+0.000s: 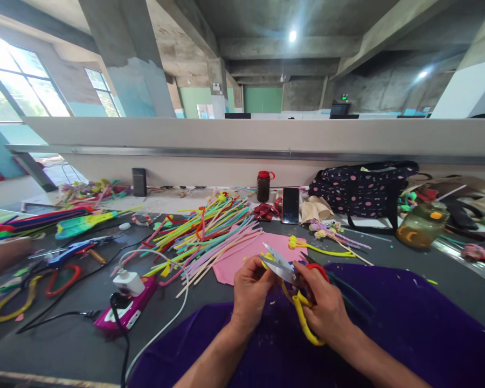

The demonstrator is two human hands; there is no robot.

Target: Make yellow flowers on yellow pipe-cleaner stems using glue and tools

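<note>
Upright near the low white partition (210,132), a red-lidded dark bottle (262,188) and, just to its right, a smartphone (291,206) with dark screen. Farther right, a dark polka-dot bag (359,188) near an olive translucent jug (422,223). Leftward, a magenta power strip (146,298) under a white charger (128,283). Beyond, a concrete pillar (121,43), a bright window (44,97) and a lit green exit sign (345,97).

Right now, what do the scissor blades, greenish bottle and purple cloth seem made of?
The scissor blades look like smooth metal, probably steel, from their silvery gleam. The greenish bottle seems glossy plastic, though possibly glass: it's translucent with highlights. The purple cloth looks like matte fabric, fibre unclear: it drapes without shine.
</note>
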